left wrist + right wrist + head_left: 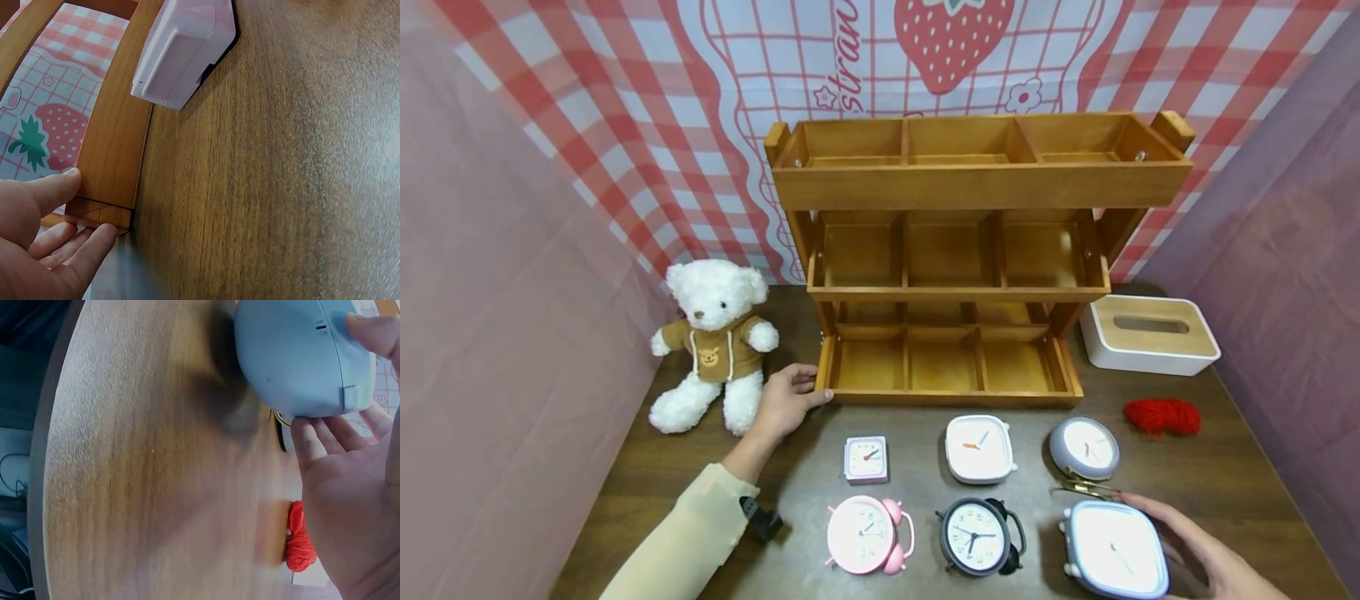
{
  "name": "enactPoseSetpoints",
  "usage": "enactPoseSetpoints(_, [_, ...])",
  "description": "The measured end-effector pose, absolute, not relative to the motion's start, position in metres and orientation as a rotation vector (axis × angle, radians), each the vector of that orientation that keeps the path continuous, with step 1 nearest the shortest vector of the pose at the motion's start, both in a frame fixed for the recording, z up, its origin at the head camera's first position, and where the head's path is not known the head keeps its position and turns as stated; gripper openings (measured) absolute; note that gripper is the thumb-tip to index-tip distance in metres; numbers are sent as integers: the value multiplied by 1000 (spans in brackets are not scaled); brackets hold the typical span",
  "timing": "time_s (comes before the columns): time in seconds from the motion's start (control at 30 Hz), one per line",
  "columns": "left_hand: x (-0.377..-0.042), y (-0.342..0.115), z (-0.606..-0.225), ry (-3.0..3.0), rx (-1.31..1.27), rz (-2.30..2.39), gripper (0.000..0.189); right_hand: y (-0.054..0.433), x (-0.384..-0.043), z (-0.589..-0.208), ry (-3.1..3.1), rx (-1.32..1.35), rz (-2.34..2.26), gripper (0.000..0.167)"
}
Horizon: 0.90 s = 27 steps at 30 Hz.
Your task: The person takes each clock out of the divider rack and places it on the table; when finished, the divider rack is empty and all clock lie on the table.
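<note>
A three-tier wooden shelf (pixel 955 400) with divided compartments stands at the back. My left hand (pixel 790 400) grips the front left corner of its lowest tier, thumb on one side and fingers on the other; the left wrist view shows this wooden corner (pixel 100 212) up close. At the front right, my right hand (pixel 1195 546) holds a light blue square alarm clock (pixel 1116 548) by its right side. In the right wrist view the clock's rounded back (pixel 294 356) shows between thumb and fingers, with a shadow on the table below.
Between the hands stand a small lilac clock (pixel 866 459), a white clock (pixel 979 449), a pink twin-bell clock (pixel 861 534) and a black one (pixel 975 537). A grey round clock (pixel 1084 448), red yarn (pixel 1162 416) and tissue box (pixel 1150 333) are right; a teddy bear (pixel 715 342) sits left.
</note>
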<state>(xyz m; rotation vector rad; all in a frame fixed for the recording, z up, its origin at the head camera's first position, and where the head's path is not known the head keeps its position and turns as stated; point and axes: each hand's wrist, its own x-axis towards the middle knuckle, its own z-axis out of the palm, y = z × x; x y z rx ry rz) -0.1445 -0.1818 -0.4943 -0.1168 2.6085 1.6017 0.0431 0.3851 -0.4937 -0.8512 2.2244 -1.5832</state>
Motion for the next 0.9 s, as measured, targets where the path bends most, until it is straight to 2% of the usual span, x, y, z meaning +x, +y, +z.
enactPoseSetpoints(0.1, [-145,-183,-496,2613,-116,1596,50,386,43,-498,2219,-915,-1608,107])
enactPoseSetpoints(0.47, [-144,-183,-493,2610,-121,1607,50,392,42,-505,2160,-873,-1617,102])
enactPoseSetpoints(0.9, [-144,-180,-492,2600,-113,1608,50,401,44,-505,2113,-942,-1619,105])
